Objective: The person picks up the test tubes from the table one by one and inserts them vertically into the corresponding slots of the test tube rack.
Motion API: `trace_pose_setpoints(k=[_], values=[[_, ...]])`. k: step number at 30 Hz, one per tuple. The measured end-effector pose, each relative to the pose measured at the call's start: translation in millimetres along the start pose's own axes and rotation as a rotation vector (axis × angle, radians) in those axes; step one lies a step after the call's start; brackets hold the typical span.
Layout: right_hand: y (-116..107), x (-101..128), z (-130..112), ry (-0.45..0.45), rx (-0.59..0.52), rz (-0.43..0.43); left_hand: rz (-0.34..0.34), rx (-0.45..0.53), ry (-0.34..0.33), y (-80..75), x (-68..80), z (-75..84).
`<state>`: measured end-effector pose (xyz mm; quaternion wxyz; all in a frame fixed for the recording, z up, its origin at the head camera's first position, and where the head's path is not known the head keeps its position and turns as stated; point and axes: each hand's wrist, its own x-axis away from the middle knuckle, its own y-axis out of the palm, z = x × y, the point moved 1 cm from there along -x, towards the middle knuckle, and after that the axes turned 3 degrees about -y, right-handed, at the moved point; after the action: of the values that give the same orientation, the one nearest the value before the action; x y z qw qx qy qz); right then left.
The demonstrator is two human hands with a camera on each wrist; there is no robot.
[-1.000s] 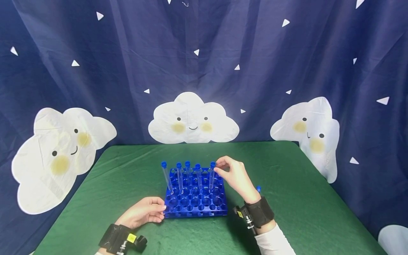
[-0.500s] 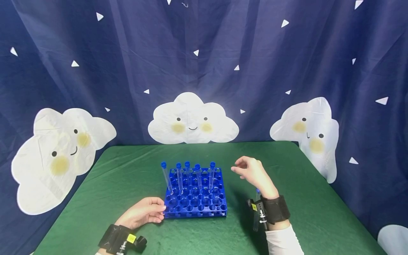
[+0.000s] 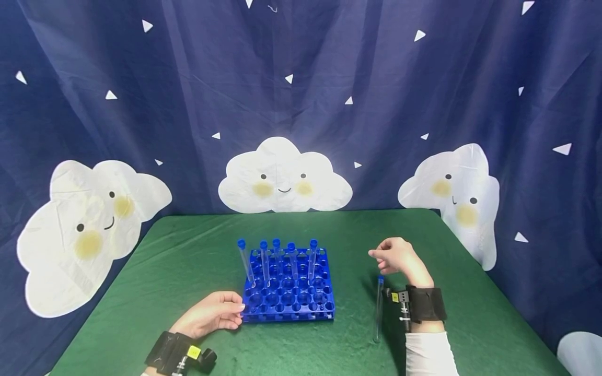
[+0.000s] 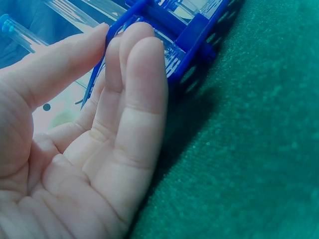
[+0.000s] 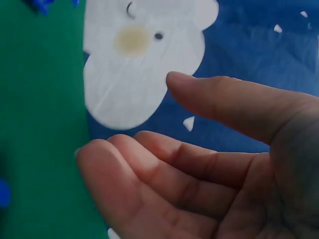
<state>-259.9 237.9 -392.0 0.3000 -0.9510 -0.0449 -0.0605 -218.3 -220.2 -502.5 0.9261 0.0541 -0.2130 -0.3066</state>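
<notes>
A blue test tube rack (image 3: 304, 308) stands at the middle of the table. Several clear test tubes with blue caps, one of them a test tube (image 3: 246, 263) at the left, rise from its holes, some leaning. My left hand (image 3: 213, 313) holds the rack's near left corner. In the left wrist view the thumb lies on the rack's top edge (image 4: 194, 32), fingers against its side. A single capped test tube (image 3: 379, 308) lies right of the rack. My right hand (image 3: 397, 257) hovers just beyond its cap, holding nothing; the right wrist view shows thumb and fingers (image 5: 149, 174) apart.
A green cloth (image 3: 197, 271) covers the table. Behind it hangs a dark blue curtain (image 3: 320, 115) with white smiling clouds and small white shapes. A black camera band (image 3: 425, 305) sits on the right wrist, another (image 3: 169, 350) on the left.
My right hand has let go of the capped tube at the rack's right and moved right, to the cap end of the lying tube. The left hand stays at the rack's corner.
</notes>
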Motion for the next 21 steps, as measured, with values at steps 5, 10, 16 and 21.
trace_pose_setpoints(k=[5, 10, 16, 21], values=[[-1, -2, 14, 0.074, 0.116, -0.020, 0.001, -0.001, 0.003, -0.6, -0.5, -0.8], [4, -8, 28, 0.129, 0.188, -0.046, 0.001, -0.003, 0.002, -0.1, -0.3, -0.7], [10, -14, 39, 0.162, 0.208, -0.051, 0.006, -0.005, 0.003, 0.7, 0.0, -0.2], [13, -15, 44, 0.175, 0.230, -0.058, 0.014, -0.009, 0.004, 0.4, -0.7, -0.3]])
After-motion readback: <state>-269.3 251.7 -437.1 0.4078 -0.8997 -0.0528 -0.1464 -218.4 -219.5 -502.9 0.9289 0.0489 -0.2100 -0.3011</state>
